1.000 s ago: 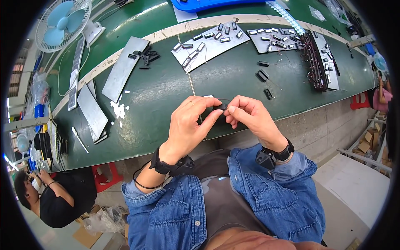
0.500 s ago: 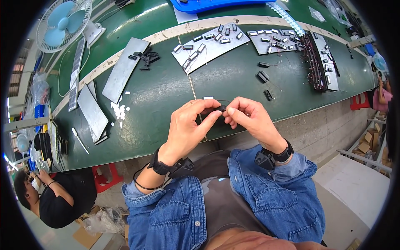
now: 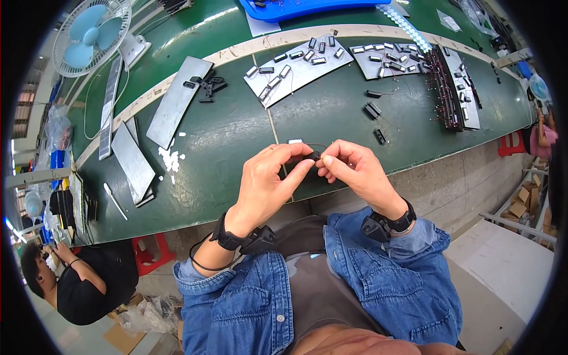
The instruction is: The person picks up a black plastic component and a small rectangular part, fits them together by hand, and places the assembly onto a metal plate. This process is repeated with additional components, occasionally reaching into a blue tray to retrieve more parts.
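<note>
Over the near edge of the green table, my left hand point(image 3: 266, 174) pinches a small black rectangular part point(image 3: 314, 156) between thumb and fingers. A thin dark wire point(image 3: 318, 145) arcs above that part toward my right hand point(image 3: 355, 171). My right fingertips are pressed together at the part's right end, seemingly on the wire; the exact grip is hidden. Just behind the left fingers lies another black part with a white face point(image 3: 295, 141). Several loose black parts with wires point(image 3: 372, 110) rest farther right on the table.
Grey plates point(image 3: 296, 70) carry many black-and-white parts. A dense row of wired parts point(image 3: 445, 89) stands at the right. White scraps point(image 3: 170, 160), bare grey plates point(image 3: 177, 103) and a white pen-like tool point(image 3: 115, 201) lie left. A fan point(image 3: 90, 36) and blue tray point(image 3: 319, 7) stand far back.
My hands stay almost in place around the black part, with only a slight shift of the fingers. The view has moved very slightly.
</note>
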Demonstrator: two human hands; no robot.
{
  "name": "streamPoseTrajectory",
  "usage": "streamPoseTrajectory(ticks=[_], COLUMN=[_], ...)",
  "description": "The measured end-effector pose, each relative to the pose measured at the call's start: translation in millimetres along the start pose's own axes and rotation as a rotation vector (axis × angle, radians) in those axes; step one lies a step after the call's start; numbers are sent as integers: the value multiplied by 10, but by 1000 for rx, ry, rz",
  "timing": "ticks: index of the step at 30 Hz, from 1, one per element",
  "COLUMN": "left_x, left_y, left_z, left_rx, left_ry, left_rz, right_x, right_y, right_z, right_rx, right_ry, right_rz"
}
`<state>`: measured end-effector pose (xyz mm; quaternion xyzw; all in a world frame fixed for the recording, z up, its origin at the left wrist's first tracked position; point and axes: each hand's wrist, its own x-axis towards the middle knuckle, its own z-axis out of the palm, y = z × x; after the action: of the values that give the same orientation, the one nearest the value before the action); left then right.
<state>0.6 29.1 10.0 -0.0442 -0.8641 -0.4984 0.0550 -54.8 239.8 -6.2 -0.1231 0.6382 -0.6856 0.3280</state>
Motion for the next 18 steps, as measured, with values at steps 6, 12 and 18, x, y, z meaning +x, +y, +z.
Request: streamPoseTrajectory(ticks=[6,12,18], left_x=[3,11,44], left_y=[10,-26,17], left_z=[0,21,33], left_rx=[35,194,437], left_ry=[-23,44,84], left_rz=[19,265,558], right_x=[-22,3,3], right_y=[-20,-7,-32], right_z=[21,-22,-8], right_rx=[-25,110,80], right_ry=[-4,-69,-198], right_rz=[-13,51,134])
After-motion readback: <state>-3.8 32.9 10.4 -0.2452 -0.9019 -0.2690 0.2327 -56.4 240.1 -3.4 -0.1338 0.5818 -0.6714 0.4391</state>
